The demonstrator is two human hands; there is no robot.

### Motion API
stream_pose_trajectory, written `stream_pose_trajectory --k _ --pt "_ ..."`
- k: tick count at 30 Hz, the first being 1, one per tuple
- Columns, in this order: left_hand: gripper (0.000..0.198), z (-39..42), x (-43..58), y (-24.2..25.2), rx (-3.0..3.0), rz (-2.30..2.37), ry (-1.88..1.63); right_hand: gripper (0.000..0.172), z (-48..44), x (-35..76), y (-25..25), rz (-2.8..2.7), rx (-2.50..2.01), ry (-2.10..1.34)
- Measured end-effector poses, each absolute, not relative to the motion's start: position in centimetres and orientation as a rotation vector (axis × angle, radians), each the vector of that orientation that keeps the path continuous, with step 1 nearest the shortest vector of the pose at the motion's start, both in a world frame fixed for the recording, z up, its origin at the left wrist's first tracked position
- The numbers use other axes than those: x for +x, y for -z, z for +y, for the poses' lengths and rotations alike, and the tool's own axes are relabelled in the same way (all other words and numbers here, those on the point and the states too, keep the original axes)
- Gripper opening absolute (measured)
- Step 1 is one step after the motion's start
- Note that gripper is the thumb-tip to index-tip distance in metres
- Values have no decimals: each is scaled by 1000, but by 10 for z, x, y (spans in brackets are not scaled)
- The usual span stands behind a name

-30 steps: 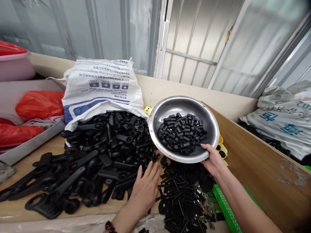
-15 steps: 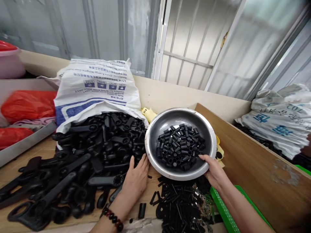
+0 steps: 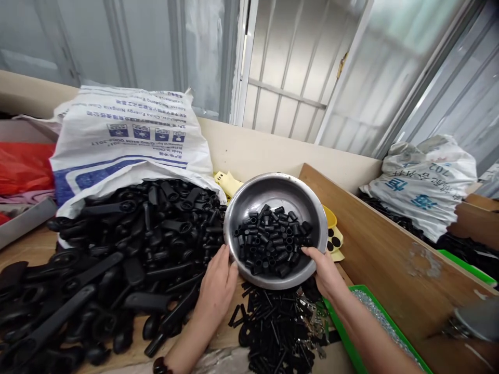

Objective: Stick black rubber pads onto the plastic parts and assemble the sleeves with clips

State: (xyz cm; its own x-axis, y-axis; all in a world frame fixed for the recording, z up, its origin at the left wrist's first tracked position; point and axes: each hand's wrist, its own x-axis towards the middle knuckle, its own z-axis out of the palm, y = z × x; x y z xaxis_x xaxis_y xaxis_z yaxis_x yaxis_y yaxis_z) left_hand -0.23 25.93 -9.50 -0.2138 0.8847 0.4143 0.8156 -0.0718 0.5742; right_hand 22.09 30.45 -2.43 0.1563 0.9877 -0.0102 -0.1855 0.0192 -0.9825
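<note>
A round steel basin [image 3: 277, 188] stands at the middle of the bench, tilted a little towards me. Inside it lies a heap of short black plastic tubes [image 3: 268, 239], gathered on the near side. My right hand [image 3: 325, 270] grips the basin's right rim, thumb over the edge on the inside and fingers hidden beneath. At the left rim my left hand [image 3: 218, 283] is pressed to the basin's outer side, its fingers close together and their tips partly hidden. Just left of that hand spread many black plastic handle-like parts [image 3: 136, 270].
A white printed sack [image 3: 132, 124] spills the black parts. Thin black rods and small metal pieces [image 3: 273, 327] lie before the basin. A green tray [image 3: 374, 317] sits at right beside a wooden board [image 3: 374, 223]. Another white sack [image 3: 429, 182] stands behind that board.
My view has turned slightly right, so things appear shifted left. The tubes in the basin have moved, exposing more metal at its back. My left hand now sits closer against the basin.
</note>
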Motion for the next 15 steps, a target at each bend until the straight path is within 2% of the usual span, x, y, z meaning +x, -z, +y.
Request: stream_pose_trajectory --k 6,15 --pt "54 269 12 102 1589 1951 -1343 35 304 221 35 -1033 -1096 -1071" --pt "57 274 15 112 1507 1796 -1422 44 305 223 46 -1099 -1116 -905"
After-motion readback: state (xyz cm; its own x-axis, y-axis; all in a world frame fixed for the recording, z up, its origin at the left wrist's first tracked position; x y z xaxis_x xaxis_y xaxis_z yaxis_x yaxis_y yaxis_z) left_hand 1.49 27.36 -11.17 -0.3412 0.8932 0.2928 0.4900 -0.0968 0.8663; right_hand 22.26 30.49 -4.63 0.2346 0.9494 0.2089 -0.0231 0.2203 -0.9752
